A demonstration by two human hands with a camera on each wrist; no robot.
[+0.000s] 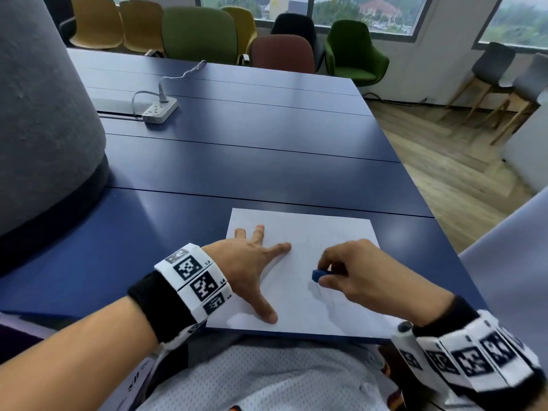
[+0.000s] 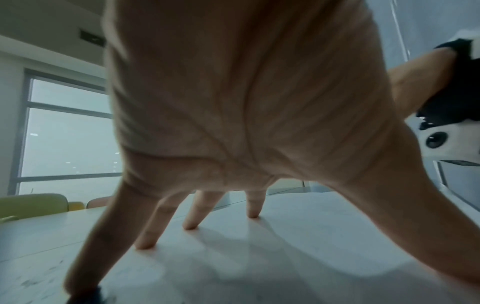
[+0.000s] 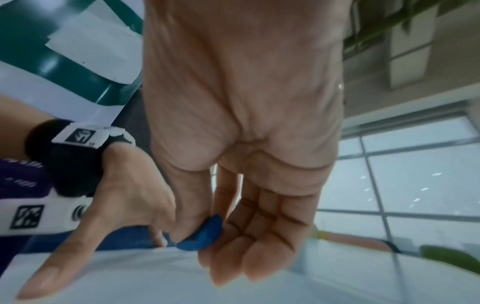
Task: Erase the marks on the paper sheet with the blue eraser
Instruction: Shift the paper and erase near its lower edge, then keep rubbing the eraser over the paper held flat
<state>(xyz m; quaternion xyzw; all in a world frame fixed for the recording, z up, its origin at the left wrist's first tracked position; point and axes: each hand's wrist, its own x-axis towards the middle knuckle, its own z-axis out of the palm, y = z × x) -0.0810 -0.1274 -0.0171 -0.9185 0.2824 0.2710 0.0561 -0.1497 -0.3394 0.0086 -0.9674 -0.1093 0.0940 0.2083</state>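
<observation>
A dark blue table [image 1: 267, 161] fills most of the head view. A white paper sheet [image 1: 314, 232] is laid on the table at its near edge, and everything below is placed relative to that sheet. Well beyond the sheet, toward the far left of the table, a white power strip [image 1: 159, 109] with a cable plugged in is seen. The left hand [image 1: 252, 262] is spread wide on the left part of the sheet, with straight fingertips [image 2: 191, 226] pressed to the paper. The right hand [image 1: 353, 271] is held over the middle of the sheet, and the blue eraser [image 1: 318, 275] is pinched between its thumb and fingers, the eraser's lower end touching the paper. Any marks on the sheet cannot be made out.
</observation>
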